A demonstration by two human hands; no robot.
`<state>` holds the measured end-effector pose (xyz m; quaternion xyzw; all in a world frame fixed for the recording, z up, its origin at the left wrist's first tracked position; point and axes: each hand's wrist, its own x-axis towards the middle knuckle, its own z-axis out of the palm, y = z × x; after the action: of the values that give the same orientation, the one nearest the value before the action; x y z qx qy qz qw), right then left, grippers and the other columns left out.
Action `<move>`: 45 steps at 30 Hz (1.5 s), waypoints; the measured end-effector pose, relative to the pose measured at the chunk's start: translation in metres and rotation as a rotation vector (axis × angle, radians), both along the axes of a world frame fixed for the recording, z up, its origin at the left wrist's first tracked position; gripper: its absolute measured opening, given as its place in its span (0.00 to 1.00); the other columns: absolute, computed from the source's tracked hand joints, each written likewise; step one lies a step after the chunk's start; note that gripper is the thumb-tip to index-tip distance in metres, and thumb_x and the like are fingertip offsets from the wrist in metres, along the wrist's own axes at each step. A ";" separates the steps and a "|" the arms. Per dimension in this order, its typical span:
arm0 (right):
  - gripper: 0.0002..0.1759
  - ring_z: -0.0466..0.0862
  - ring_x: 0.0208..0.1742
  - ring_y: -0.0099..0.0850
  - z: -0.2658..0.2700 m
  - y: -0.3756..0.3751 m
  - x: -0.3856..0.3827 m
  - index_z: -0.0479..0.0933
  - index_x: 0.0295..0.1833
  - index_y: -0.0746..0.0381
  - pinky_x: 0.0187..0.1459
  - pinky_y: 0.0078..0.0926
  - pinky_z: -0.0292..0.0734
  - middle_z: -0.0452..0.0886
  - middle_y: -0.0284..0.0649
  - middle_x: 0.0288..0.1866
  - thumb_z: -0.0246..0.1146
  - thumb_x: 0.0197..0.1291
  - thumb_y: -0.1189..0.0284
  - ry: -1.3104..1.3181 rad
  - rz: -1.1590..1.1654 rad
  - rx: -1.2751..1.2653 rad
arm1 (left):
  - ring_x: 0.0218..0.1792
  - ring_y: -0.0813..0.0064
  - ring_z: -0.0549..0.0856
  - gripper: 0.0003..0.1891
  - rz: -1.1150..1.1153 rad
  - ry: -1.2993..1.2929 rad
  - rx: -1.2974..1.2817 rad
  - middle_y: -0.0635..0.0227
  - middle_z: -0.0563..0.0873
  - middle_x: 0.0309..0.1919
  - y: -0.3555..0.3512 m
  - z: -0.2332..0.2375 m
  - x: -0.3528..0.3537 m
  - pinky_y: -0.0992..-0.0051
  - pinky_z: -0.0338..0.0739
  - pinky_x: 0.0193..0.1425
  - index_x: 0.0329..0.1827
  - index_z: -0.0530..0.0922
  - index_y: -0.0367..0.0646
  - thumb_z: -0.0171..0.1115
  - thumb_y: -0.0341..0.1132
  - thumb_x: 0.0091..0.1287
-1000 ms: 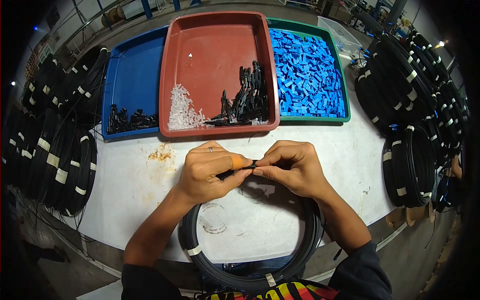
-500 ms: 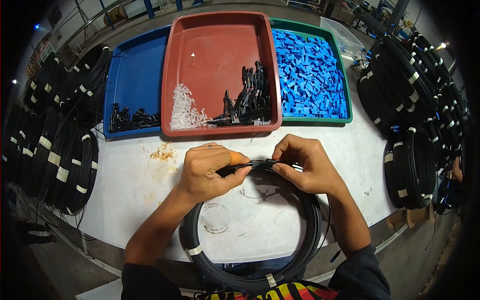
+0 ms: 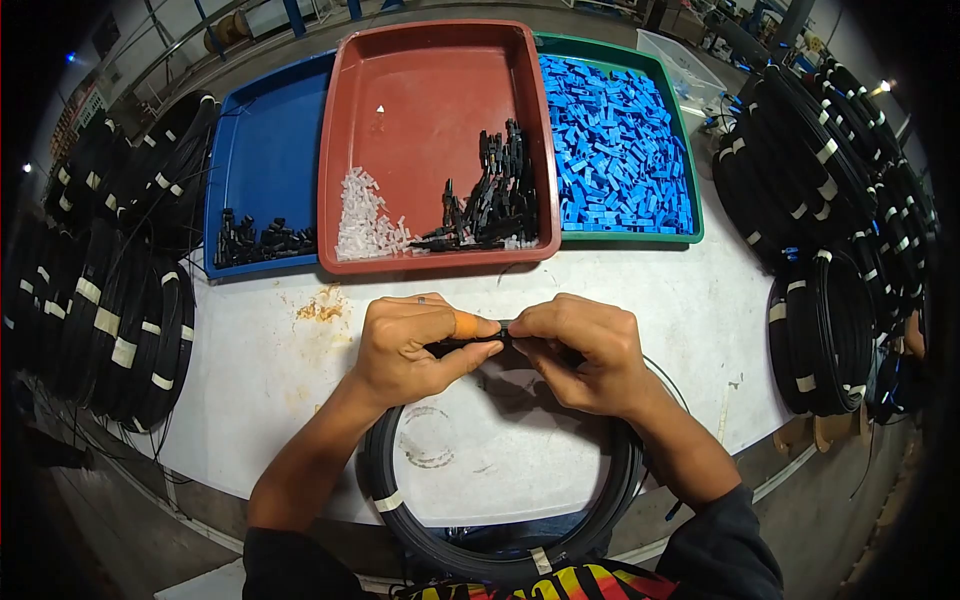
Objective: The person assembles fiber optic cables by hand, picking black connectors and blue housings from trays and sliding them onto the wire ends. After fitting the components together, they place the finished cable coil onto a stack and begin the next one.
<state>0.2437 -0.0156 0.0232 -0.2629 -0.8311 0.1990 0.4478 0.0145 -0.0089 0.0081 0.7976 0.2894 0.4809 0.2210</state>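
A coil of black cable (image 3: pixel 376 460), bound with pale tape, lies in front of me and hangs over the table's near edge. At its far side my left hand (image 3: pixel 415 345), with an orange wrap on one finger, pinches a small black connector (image 3: pixel 504 336) between thumb and fingertips. From the other side my right hand (image 3: pixel 580 350) closes its thumb and fingers on the same black piece, fingertips nearly touching those of the left. Most of the connector is hidden by the fingers. A loose strand of cable loops out beside my right wrist.
Beyond my hands stand a blue tray (image 3: pixel 270 150) with black parts, a red tray (image 3: pixel 420 100) with clear and black pieces, and a green tray (image 3: pixel 697 225) full of blue clips. Taped cable coils (image 3: pixel 110 310) are stacked left, more coils (image 3: pixel 820 330) right.
My right hand has moved left and slightly down, closing up to the left fingertips over the black connector. The left hand stays nearly in place.
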 end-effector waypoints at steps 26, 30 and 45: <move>0.09 0.88 0.32 0.39 -0.003 -0.001 -0.001 0.84 0.41 0.63 0.32 0.32 0.81 0.86 0.42 0.33 0.73 0.53 0.83 -0.073 -0.118 -0.029 | 0.33 0.66 0.94 0.07 -0.024 -0.005 0.083 0.58 0.93 0.32 0.000 -0.004 0.003 0.72 0.87 0.40 0.33 0.90 0.37 0.79 0.21 0.53; 0.10 0.88 0.32 0.39 -0.004 -0.003 0.003 0.84 0.42 0.62 0.32 0.32 0.81 0.86 0.41 0.33 0.73 0.53 0.81 -0.222 -0.148 -0.072 | 0.33 0.68 0.94 0.05 -0.020 0.024 0.160 0.61 0.94 0.33 0.001 -0.004 0.006 0.75 0.87 0.38 0.31 0.90 0.39 0.80 0.23 0.54; 0.13 0.89 0.33 0.39 -0.006 0.001 -0.001 0.84 0.43 0.62 0.32 0.32 0.82 0.87 0.40 0.36 0.73 0.50 0.82 -0.068 -0.090 -0.065 | 0.32 0.66 0.93 0.10 -0.030 -0.004 0.142 0.57 0.93 0.33 0.000 -0.004 0.004 0.73 0.87 0.41 0.37 0.91 0.37 0.80 0.20 0.53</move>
<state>0.2429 -0.0141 0.0173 -0.3212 -0.8263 0.1964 0.4189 0.0187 -0.0087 0.0042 0.8147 0.2419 0.4983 0.1715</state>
